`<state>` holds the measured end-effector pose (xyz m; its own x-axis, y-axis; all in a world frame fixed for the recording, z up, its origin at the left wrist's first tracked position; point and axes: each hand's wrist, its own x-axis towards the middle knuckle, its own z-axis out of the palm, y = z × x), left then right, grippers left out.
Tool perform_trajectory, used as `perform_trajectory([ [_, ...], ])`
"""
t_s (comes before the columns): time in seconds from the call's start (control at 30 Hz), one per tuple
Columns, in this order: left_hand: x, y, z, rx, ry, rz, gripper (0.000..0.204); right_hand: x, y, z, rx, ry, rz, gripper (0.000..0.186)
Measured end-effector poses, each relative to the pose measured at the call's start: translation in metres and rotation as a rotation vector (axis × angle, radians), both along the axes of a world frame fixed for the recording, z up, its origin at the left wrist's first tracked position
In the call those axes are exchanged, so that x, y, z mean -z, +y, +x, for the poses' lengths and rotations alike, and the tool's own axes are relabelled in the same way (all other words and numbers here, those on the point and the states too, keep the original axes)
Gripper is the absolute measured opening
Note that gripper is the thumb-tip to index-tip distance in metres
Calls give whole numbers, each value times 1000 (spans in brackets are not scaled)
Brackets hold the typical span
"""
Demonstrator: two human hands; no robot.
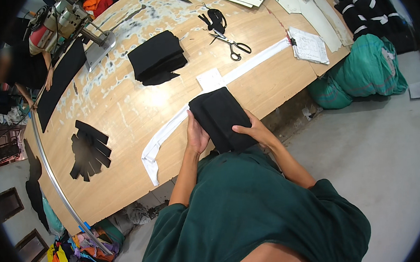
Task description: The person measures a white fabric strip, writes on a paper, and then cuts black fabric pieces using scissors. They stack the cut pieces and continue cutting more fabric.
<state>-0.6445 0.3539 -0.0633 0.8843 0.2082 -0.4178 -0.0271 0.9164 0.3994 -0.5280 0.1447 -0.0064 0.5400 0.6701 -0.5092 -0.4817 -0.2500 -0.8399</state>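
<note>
A thick stack of black cut fabric [221, 113] is held between my two hands at the table's front edge. My left hand [198, 133] presses along its left side, palm inward. On the right side, my right hand [254, 130] grips the stack with the thumb on top; its other fingers are hidden beneath. Under the stack's far end runs a long white fabric strip [254, 65], and a small white paper [210, 79] lies just beyond. Farther off rests another pile of black fabric [157, 57]. Black-handled scissors [233, 45] lie to its right.
A fan of black strips [90, 150] lies at left on the wooden table [121, 186]. Clipped papers [308, 45] sit at right, above a green sack [371, 71]. At far left, another person's hand [49, 79] touches black fabric near a cutting machine [61, 29]. A metal rail [52, 173] curves along the left edge.
</note>
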Motion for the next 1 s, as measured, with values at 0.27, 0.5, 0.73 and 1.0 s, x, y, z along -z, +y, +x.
perform_trajectory([
  [0.27, -57, 41, 73, 11, -88, 500, 87, -20, 23, 45, 97, -243, 272, 82],
  [0.5, 43, 17, 69, 103, 490, 898, 94, 90, 52, 62, 100, -481, -198, 78],
  [0.73, 82, 19, 58, 136, 568, 1043, 82, 132, 42, 62, 84, -550, -290, 85],
  [1.0, 75, 37, 18, 92, 655, 1710, 47, 76, 71, 60, -23, -1159, -352, 68],
])
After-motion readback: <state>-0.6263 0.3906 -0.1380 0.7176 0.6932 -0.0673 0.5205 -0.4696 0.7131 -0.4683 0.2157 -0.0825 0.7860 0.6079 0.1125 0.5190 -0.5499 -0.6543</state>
